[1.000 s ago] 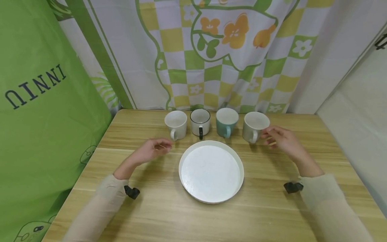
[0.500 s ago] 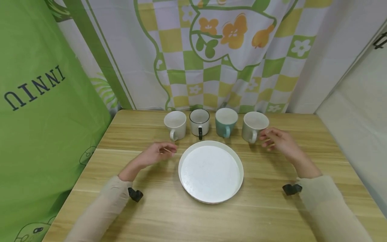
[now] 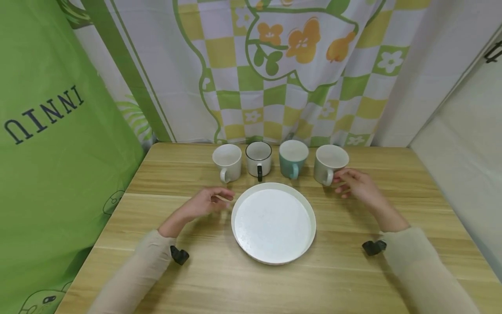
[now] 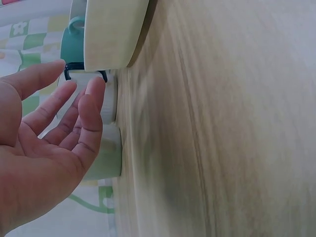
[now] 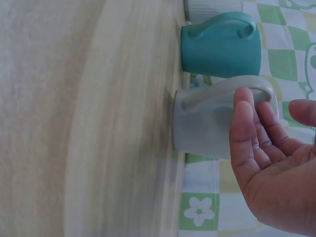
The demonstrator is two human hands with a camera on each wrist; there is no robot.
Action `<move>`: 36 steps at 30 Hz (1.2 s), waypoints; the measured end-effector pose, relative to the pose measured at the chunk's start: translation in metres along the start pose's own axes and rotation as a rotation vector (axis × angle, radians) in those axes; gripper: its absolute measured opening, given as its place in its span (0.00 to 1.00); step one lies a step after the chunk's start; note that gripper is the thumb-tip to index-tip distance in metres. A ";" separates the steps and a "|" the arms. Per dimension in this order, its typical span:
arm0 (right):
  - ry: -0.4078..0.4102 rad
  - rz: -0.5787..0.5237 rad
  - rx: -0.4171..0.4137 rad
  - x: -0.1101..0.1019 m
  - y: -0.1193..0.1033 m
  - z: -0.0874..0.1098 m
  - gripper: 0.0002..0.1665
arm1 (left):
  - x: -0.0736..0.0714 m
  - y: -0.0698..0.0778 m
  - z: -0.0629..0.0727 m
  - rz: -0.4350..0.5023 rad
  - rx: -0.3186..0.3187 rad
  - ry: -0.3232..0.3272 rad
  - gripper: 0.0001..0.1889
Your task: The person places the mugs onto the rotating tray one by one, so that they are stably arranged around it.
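Work looks barely begun, all the handling seemingly left: the white mug (image 3: 233, 170), black-rimmed mug (image 3: 252, 166), teal mug (image 3: 287, 166) and pale grey mug (image 3: 322, 168) stand upright in a row across the frame's middle, none on the round tray (image 3: 273, 222) just below centre. Right of centre, the right hand (image 3: 362, 188) has its fingers loosely bent, thumb apart, just beside the pale grey mug's handle (image 3: 329, 177); contact cannot be told. Left of centre, the left hand (image 3: 201, 204) is near the tray, fingers loosely curved, thumb apart, pinching nothing.
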State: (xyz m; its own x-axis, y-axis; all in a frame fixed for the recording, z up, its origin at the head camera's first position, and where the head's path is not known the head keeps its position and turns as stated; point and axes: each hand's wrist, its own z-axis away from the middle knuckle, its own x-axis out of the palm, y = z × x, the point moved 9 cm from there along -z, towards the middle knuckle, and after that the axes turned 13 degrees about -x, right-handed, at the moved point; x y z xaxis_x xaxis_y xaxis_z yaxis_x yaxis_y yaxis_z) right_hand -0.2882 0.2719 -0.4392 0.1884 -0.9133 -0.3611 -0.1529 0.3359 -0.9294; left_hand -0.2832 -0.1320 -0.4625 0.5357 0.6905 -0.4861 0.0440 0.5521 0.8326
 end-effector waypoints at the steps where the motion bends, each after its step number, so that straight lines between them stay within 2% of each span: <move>1: -0.002 0.001 0.004 0.002 0.001 0.000 0.27 | 0.001 0.001 0.000 0.004 0.004 -0.004 0.19; 8: 0.006 0.021 0.042 0.006 0.004 -0.001 0.30 | 0.008 -0.001 -0.004 0.025 -0.006 -0.013 0.21; 13: 0.019 0.035 0.039 0.009 0.004 -0.004 0.29 | 0.012 -0.002 -0.005 0.037 -0.018 -0.021 0.22; 24: 0.038 0.081 0.029 0.010 0.010 -0.010 0.28 | 0.018 0.002 -0.005 0.022 0.043 -0.045 0.25; 29: 0.032 0.039 0.023 0.008 0.011 -0.009 0.26 | 0.019 -0.001 -0.006 0.033 0.017 -0.046 0.25; 36: 0.026 -0.054 0.055 0.000 0.013 -0.006 0.27 | 0.020 -0.002 -0.008 0.029 0.039 -0.049 0.25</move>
State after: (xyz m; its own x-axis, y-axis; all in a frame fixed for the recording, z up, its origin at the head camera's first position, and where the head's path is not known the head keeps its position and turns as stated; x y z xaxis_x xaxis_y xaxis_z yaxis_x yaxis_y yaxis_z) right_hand -0.2958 0.2747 -0.4511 0.1694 -0.9358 -0.3091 -0.0899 0.2977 -0.9504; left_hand -0.2796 -0.1156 -0.4759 0.5776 0.6819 -0.4487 0.0603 0.5125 0.8566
